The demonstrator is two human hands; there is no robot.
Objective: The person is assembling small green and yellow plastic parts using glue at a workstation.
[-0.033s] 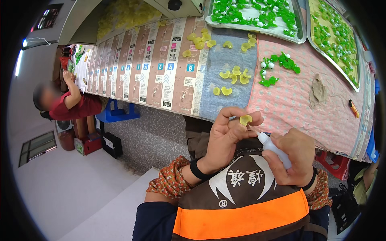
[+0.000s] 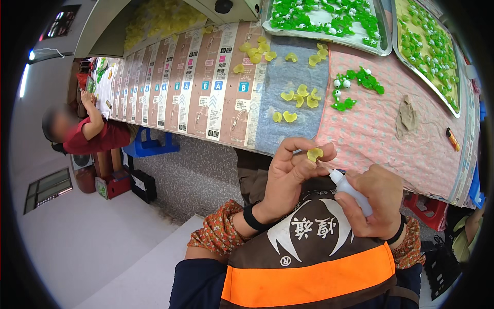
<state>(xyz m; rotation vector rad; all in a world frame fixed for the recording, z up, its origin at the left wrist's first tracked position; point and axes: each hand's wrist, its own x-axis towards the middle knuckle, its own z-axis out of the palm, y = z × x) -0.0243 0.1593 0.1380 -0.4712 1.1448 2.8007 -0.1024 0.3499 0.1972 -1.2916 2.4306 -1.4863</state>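
A small yellow, curved, translucent plastic piece (image 2: 314,154) is pinched between the fingers of my left hand (image 2: 289,177), above the table's front edge. My right hand (image 2: 378,198) is closed round a white squeeze bottle (image 2: 354,193). Its thin nozzle points up and left, with the tip close to the yellow piece; whether they touch I cannot tell. Several more yellow pieces (image 2: 300,97) lie loose on the blue cloth (image 2: 275,56) beyond my left hand. Green pieces with white eyeballs (image 2: 343,92) rest on the pink cloth (image 2: 370,131).
Two metal trays, one at the back (image 2: 329,38) and one at the right (image 2: 429,82), hold green pieces with white balls. A grey-brown rag (image 2: 407,117) and an orange-black tube (image 2: 453,139) lie right. A yellow heap (image 2: 159,23) fills a box at the back left. Another person (image 2: 90,129) works far left.
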